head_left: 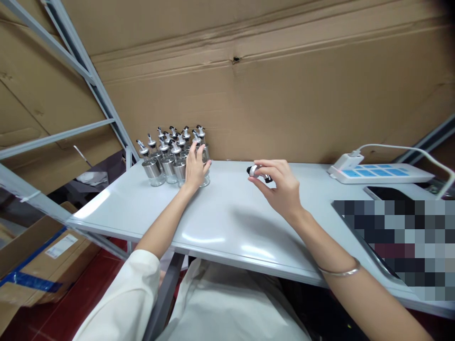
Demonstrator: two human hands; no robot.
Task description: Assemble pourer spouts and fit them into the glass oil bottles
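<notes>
My left hand [195, 168] is at the right front of a group of glass oil bottles [152, 168] with steel sleeves. Its fingers are stretched and apart, in front of a bottle [205, 181] that it partly hides; whether they touch it I cannot make out. Over the table, to the right of the group, my right hand [282, 187] pinches a small silver-and-black pourer spout [253, 171] between thumb and fingers. The bottles stand upright, most with a similar spout on top.
Right of my hands lie a white power strip [384, 173] with a plugged-in charger [347, 163], a phone [387, 193] and a pixelated screen [401, 246]. Cardboard [270, 104] lines the back of the white table [220, 208]. A metal frame [95, 94] and an open carton [60, 255] are at left.
</notes>
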